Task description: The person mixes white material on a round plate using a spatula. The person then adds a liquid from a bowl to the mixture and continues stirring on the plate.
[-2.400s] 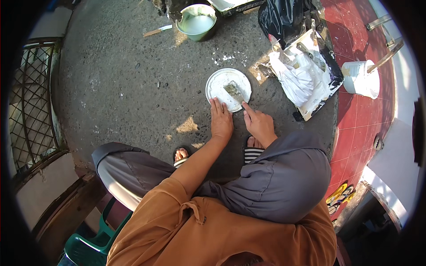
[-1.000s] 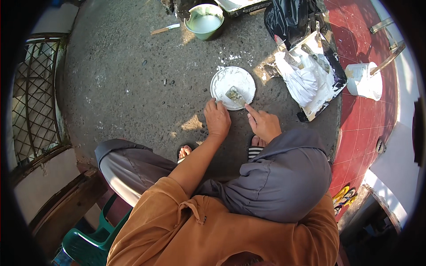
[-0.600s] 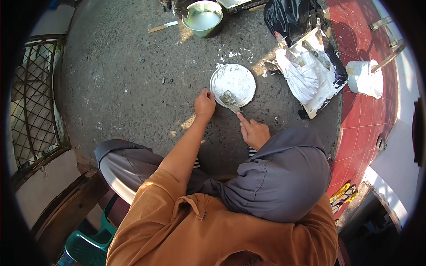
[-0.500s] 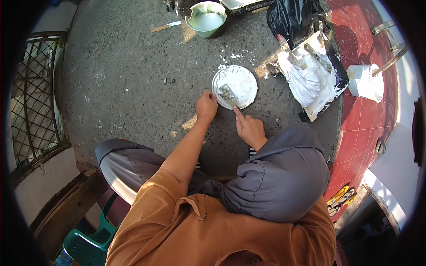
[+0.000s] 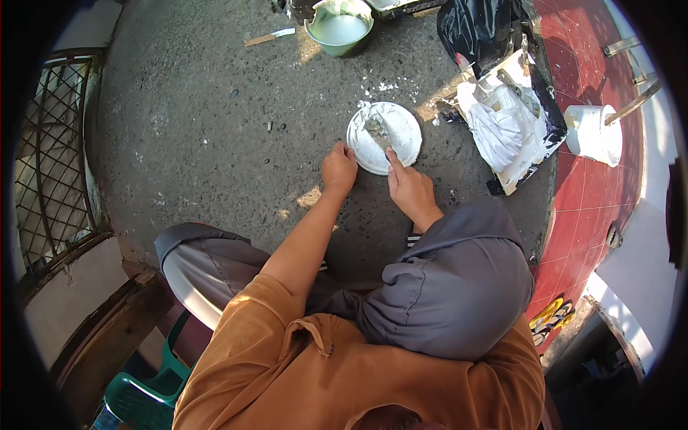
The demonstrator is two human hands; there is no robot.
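A round white lid (image 5: 402, 142) smeared with white paste lies on the concrete in front of me. My left hand (image 5: 339, 170) grips its near-left rim with curled fingers. My right hand (image 5: 409, 188) is closed on a putty knife (image 5: 378, 131), index finger stretched along it, with the blade lying in the paste near the middle of the lid. The knife's handle is hidden in my fingers. To the right of the lid, a paint-smeared board (image 5: 532, 143) holds crumpled white cloth (image 5: 494, 132) and tools.
A broken-rimmed green bowl (image 5: 340, 47) of pale liquid stands beyond the lid, near a wooden-handled blade (image 5: 263, 39). A black bag (image 5: 479, 29) is at back right. A white bucket (image 5: 591, 136) sits on red tiles (image 5: 573, 208). A metal grille (image 5: 54, 165) is left, a green chair (image 5: 140, 398) lower left.
My left hand has moved from lying on the lid with straighter fingers to gripping its left rim. The knife blade has moved over the paste, most recently farther up and right.
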